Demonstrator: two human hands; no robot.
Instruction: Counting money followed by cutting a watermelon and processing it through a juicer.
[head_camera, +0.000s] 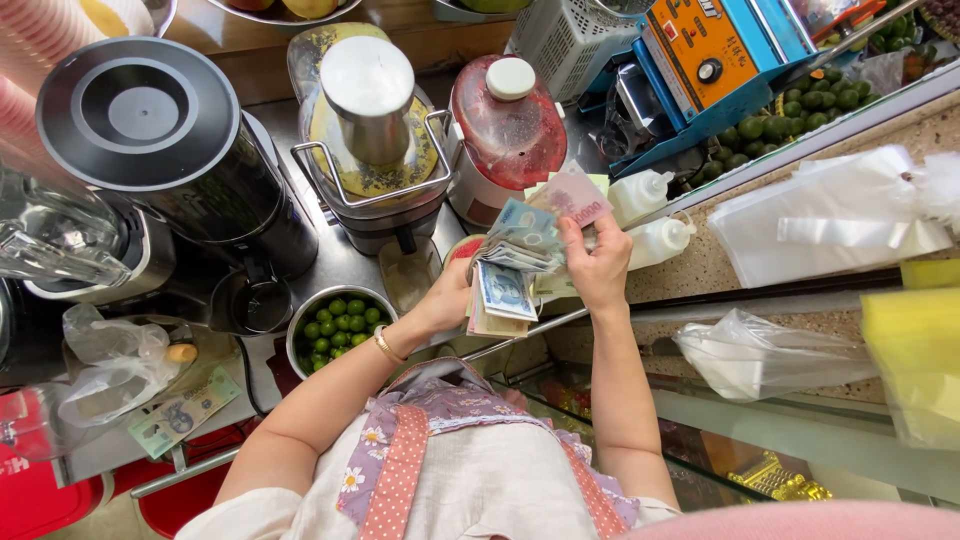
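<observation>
Seen from above, both hands meet near the middle of the view over a wad of banknotes (520, 262). The left hand (447, 298), with a gold bracelet (386, 346) at its wrist, has its fingers curled closed around the lower part of the wad, where blue and tan notes hang folded. The right hand (598, 265), at about three o'clock from the wad, has its fingers bent and pinched on the upper notes, with a pinkish note fanned up at twelve o'clock from the blue ones. Below the hands, at six o'clock, is the person's floral apron with dotted straps (400, 480). At about nine o'clock from the left hand sits a steel bowl (296, 330) holding small green limes. Toward eleven o'clock stand a steel juicer (372, 130) and, farther left, a dark blender (160, 140). At twelve o'clock from the wad is a jug with a red lid and white cap (508, 120). Two white squeeze bottles (650, 215) lie just beside the right hand at about two o'clock. A single greenish banknote (183, 412) lies apart on the counter at about eight o'clock, near crumpled clear plastic. Clear plastic bags (830, 215) rest on the stone ledge at three o'clock.
</observation>
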